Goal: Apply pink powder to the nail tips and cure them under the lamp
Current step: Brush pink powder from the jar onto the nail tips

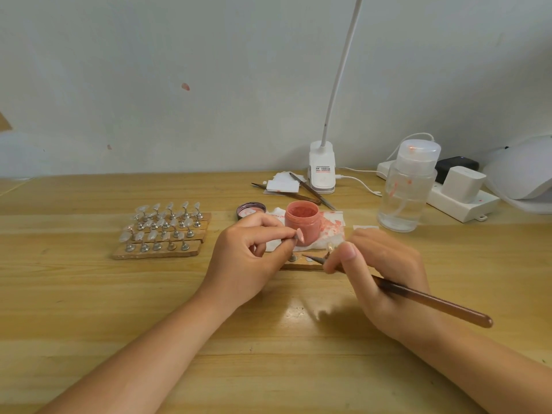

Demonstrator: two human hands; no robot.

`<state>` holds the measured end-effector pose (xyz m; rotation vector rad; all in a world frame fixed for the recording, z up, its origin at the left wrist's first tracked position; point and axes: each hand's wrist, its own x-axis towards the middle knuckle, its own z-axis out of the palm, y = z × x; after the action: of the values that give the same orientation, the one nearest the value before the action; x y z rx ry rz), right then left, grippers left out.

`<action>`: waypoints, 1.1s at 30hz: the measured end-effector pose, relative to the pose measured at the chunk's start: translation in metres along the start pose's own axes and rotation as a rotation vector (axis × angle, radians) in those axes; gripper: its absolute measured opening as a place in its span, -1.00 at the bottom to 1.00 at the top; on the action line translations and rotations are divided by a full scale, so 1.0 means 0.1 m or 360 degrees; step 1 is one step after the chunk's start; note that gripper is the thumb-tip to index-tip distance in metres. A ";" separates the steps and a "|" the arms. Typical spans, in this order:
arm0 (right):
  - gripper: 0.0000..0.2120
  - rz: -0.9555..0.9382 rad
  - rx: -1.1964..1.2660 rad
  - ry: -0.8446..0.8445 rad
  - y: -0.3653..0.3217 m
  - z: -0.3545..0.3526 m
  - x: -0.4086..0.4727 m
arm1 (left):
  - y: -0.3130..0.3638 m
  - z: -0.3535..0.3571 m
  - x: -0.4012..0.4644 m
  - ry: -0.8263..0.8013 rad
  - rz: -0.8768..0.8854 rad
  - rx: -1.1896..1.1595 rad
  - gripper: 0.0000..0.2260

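My left hand point(251, 252) pinches a small stand carrying a pink nail tip point(300, 235), raised just in front of the open jar of pink powder point(302, 222). My right hand point(385, 276) grips a brown brush point(433, 301) like a pen, and its pointed tip point(309, 258) reaches toward the nail tip. Below both hands lies a wooden strip point(301, 266) with metal discs. On the left, several clear nail tips on metal stands point(162, 227) sit in rows on wooden strips. The white curing lamp point(521, 171) stands at the far right edge.
The jar's lid point(251, 210) lies left of the jar, on a stained white pad point(331, 225). Tweezers point(310, 191) and white cards lie behind. A clip lamp point(322, 167), a clear pump bottle point(407, 189) and a power strip point(466, 198) stand at the back right.
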<state>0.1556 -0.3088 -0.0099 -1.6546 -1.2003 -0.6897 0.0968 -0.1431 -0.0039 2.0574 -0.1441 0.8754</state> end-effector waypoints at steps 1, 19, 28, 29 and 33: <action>-0.53 0.0005 -0.0006 0.0015 -0.01 0.00 0.00 | 0.00 0.00 0.00 0.0004 0.0002 -0.0002 -0.78; -0.64 0.0124 0.0141 0.0041 -0.08 -0.01 0.03 | -0.01 0.00 0.01 -0.0004 0.0086 0.0024 -0.88; -0.47 0.0270 0.0315 0.0067 -0.05 -0.03 -0.01 | -0.01 0.00 0.01 0.0048 0.0085 0.0007 -0.82; -0.51 0.0301 0.0336 0.0103 -0.04 -0.02 -0.01 | -0.01 -0.01 0.01 0.0060 0.0074 0.0015 -0.81; -0.64 0.0373 0.0330 0.0163 -0.05 -0.03 0.00 | -0.02 -0.01 0.02 0.0115 0.0016 0.0047 -0.84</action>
<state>0.1515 -0.3110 -0.0069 -1.5356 -0.9528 -0.4805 0.0983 -0.1413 -0.0038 2.0510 -0.1028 0.9616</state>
